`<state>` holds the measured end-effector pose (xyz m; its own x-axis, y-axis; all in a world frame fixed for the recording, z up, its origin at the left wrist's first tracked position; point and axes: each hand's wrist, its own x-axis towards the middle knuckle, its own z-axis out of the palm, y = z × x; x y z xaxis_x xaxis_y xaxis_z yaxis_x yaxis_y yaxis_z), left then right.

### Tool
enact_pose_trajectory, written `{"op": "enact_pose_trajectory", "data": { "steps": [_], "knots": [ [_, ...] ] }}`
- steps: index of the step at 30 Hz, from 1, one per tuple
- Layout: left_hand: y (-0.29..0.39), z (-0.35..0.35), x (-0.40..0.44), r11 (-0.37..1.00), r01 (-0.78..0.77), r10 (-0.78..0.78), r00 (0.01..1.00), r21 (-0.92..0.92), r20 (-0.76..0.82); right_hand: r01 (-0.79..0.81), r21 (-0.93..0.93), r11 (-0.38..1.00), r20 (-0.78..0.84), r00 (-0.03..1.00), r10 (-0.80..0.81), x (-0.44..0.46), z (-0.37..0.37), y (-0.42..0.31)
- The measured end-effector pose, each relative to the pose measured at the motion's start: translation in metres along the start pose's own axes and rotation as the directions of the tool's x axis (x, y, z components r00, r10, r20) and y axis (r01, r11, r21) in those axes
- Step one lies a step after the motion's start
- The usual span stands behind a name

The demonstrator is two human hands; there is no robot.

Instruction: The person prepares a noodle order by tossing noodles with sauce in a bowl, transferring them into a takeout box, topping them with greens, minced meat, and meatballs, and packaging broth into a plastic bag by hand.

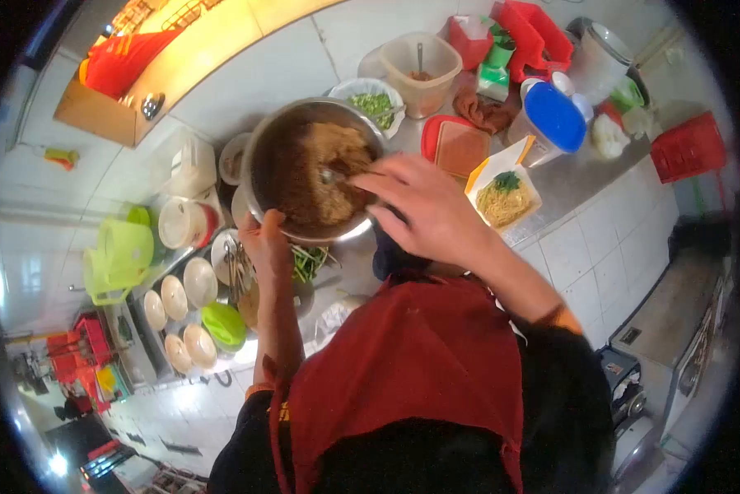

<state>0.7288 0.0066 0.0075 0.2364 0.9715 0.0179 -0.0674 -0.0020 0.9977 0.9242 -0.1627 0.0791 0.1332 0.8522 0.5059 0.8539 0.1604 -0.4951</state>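
My left hand [267,243] grips the near rim of a steel mixing bowl [254,177], thumb over the edge. The bowl is tilted, and brown crumbly or minced food [333,148] lies inside it. Over the bowl's right side, my right hand [423,206] is closed around what looks like a spoon [330,175], its tip in the food and its handle mostly covered by my fingers. Right of my right hand, an open paper box [536,206] of noodles [504,204] topped with greens stands on the counter.
A plate of chopped greens [374,104] and a plastic tub [422,70] stand behind the bowl. At the right are a blue-lidded container [553,119] and red baskets [533,41]. Several small bowls [199,282], a green lid [223,326] and cut green vegetables [308,262] lie at the left.
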Motion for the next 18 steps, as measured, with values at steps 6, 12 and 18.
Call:
{"op": "enact_pose_trajectory", "data": {
  "steps": [6, 12, 18],
  "knots": [
    [-0.005, 0.01, -0.067, 0.98, 0.195, -0.198, 0.951, 0.037, 0.239, 0.231, -0.545, 0.806, 0.282, 0.956, -0.084, 0.001, 0.037, 0.021],
    [-0.012, 0.011, -0.092, 0.986, 0.16, -0.164, 0.879, 0.047, 0.447, 0.183, -0.58, 0.794, 0.486, 0.86, 0.157, -0.06, 0.008, 0.018],
    [-0.036, 0.016, -0.1, 0.988, 0.144, -0.147, 0.824, 0.049, 0.547, -0.129, -0.577, 0.806, 0.411, 0.808, 0.423, -0.113, 0.004, -0.008]
  ]
}}
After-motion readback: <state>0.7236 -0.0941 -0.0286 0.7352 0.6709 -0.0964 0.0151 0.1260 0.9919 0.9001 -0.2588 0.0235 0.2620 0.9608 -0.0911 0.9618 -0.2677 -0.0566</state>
